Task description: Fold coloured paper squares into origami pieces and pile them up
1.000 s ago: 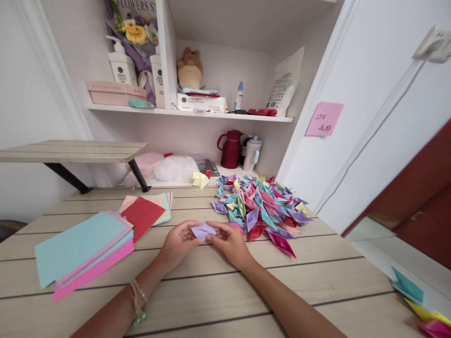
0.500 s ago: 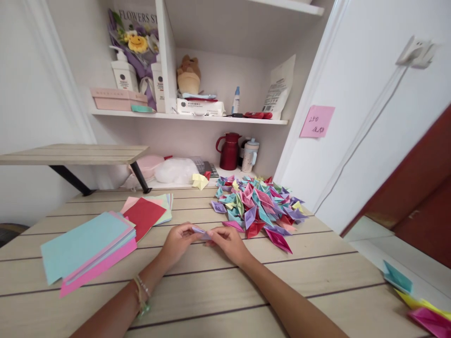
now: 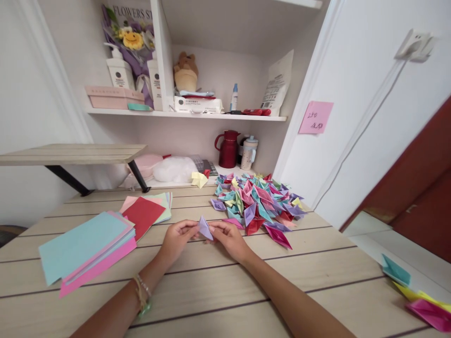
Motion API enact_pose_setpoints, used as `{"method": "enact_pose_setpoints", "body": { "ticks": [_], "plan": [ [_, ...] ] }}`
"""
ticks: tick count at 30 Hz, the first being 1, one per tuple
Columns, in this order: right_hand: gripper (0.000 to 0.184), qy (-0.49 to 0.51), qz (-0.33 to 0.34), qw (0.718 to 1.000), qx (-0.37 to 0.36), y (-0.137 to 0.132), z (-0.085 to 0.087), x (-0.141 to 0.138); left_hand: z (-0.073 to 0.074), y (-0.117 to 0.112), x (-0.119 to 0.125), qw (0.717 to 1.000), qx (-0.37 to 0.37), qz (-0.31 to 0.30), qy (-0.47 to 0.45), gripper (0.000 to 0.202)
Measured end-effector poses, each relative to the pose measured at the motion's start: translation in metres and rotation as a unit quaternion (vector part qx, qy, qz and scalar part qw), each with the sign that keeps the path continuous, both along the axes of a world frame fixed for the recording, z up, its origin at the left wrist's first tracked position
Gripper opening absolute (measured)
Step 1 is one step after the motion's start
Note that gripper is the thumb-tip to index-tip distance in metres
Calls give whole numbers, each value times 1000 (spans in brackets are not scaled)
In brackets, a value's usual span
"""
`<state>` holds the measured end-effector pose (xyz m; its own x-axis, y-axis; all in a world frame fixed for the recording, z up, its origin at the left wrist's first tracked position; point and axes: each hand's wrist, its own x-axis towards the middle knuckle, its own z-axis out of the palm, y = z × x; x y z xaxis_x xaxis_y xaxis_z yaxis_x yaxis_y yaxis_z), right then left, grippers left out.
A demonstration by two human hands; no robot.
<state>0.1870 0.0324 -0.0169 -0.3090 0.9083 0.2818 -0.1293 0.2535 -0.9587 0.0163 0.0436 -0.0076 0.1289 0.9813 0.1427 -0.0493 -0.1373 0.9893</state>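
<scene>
A small folded piece of lavender paper (image 3: 205, 228) is held just above the wooden table (image 3: 218, 291), its pointed tip upward. My left hand (image 3: 180, 238) pinches its left side between thumb and fingers. On the other side, my right hand (image 3: 229, 238) grips the right edge, with some fingertips hidden behind the paper. Beyond my right hand lies a heap of folded paper boats (image 3: 257, 202) in many colours. To the left is a stack of coloured paper sheets (image 3: 84, 239), light blue on top, near a red sheet (image 3: 146, 213).
A small raised stand (image 3: 73, 154) with black legs occupies the back left. Behind the heap stand a red jug (image 3: 229, 149) and a pale cup (image 3: 249, 154). A crumpled yellow paper (image 3: 199, 179) lies at the back. More folded papers (image 3: 428, 310) sit at the lower right.
The lavender paper has turned from a thin, nearly edge-on strip to an upright pointed shape facing me. Both hands stay close together around it, and the view has shifted slightly.
</scene>
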Motion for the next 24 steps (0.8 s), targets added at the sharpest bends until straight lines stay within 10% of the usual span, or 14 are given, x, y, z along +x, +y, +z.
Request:
{"method": "enact_pose_setpoints", "body": {
  "ticks": [12,24],
  "plan": [
    [26,-24,-20,999,-14,1,-5,1,-3,-1,0,993,88,-23,68,16],
    [24,-186,-161,955,164,-9,4,0,-4,-5,3,995,68,-71,35,24]
  ]
}}
